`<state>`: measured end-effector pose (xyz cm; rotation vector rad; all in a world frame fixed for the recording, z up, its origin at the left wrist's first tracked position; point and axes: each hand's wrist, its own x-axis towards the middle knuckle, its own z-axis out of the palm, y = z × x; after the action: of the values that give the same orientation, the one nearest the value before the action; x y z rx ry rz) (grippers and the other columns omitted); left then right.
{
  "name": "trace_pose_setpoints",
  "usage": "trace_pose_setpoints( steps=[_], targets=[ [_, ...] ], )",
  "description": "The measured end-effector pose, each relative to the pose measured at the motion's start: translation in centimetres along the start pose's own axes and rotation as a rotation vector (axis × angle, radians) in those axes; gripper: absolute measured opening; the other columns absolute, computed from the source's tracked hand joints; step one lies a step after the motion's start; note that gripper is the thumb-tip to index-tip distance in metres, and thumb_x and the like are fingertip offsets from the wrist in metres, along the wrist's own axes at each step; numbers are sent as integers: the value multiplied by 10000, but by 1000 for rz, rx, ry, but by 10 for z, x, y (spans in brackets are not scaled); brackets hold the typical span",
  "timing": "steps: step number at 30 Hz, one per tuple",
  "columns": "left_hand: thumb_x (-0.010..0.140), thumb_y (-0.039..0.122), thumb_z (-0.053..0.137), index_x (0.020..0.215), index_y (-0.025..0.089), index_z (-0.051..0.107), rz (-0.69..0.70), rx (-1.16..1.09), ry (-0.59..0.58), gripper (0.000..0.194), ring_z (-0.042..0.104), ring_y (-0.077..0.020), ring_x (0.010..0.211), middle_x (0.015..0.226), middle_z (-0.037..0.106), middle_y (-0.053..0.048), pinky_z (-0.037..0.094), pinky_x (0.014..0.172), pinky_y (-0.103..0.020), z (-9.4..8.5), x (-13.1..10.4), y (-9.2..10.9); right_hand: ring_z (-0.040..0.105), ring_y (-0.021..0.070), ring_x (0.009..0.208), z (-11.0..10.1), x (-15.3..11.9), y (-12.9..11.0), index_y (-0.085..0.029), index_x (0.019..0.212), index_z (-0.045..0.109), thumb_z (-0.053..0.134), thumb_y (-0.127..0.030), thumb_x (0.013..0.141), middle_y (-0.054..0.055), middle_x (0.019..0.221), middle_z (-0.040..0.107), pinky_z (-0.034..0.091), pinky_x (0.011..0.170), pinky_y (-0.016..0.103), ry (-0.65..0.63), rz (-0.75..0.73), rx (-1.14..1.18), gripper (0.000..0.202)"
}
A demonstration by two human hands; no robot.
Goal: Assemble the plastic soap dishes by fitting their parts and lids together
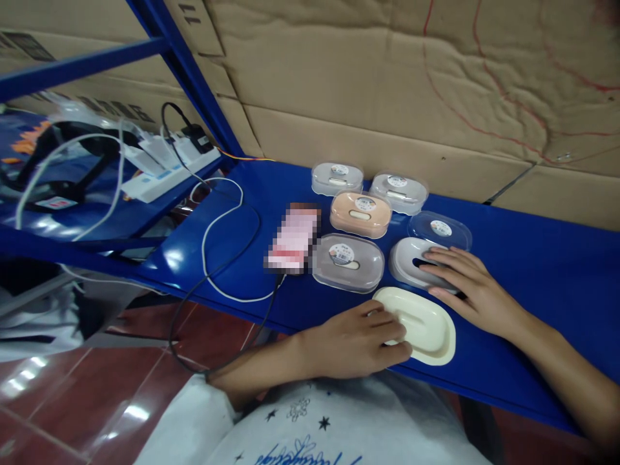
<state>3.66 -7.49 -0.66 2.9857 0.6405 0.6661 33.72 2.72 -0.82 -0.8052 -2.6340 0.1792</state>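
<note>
A cream soap dish (429, 329), shallow and oval with a raised ridge inside, lies near the table's front edge. My left hand (365, 339) curls its fingers over the dish's left end; my thumb is mostly hidden. Just behind it sits a light grey soap dish (404, 258) with a dark slot in its top. My right hand (467, 287) rests on that dish's right side, fingers stretched out and apart. Beyond my right fingertips lies a clear plastic lid (438, 229) with a round white label.
Lidded soap dishes stand behind and left of my hands: a grey one (347, 271), a peach one (361, 214) and two pale ones at the back. A phone (293, 239) with cables lies left. A power strip (165, 177) sits by the blue rack (194, 71). Cardboard (387, 97) lines the back.
</note>
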Motion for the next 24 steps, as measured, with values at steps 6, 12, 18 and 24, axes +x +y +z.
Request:
trace_pose_setpoints(
  steps=[6, 12, 18, 24],
  targets=[
    [1037, 145, 633, 1119, 165, 710, -25, 22, 92, 114, 677, -220, 1191, 1181, 754, -90, 460, 1176, -438, 3, 0, 1, 532, 315, 1487, 1, 1, 3, -308, 1519, 556, 585, -294, 1075, 99, 1542, 615, 370, 1263, 606, -33, -9, -2, 445],
    [993, 164, 677, 1170, 190, 708, -92, 30, 368, 182, 681, -210, 1227, 1245, 785, -73, 418, 1234, -464, -13, -9, 4, 513, 335, 1489, -8, 3, -17, -296, 1603, 459, 608, -299, 1064, 137, 1582, 557, 389, 1240, 602, 72, -18, -21, 560],
    [954, 192, 674, 1353, 176, 605, -477, 166, 343, 406, 555, -349, 1446, 1512, 632, -197, 468, 1183, -581, -38, -22, -9, 431, 358, 1546, -10, 4, -70, -258, 1566, 518, 665, -447, 1029, 110, 1653, 498, 355, 1246, 624, -178, -241, -87, 588],
    [1021, 301, 637, 1334, 163, 631, -587, 214, 252, 342, 552, -390, 1453, 1529, 623, -195, 413, 1221, -636, -20, -16, -14, 390, 361, 1579, -8, 4, -55, -251, 1561, 514, 620, -455, 1043, 103, 1665, 487, 395, 1218, 652, -231, -103, -134, 567]
  ],
)
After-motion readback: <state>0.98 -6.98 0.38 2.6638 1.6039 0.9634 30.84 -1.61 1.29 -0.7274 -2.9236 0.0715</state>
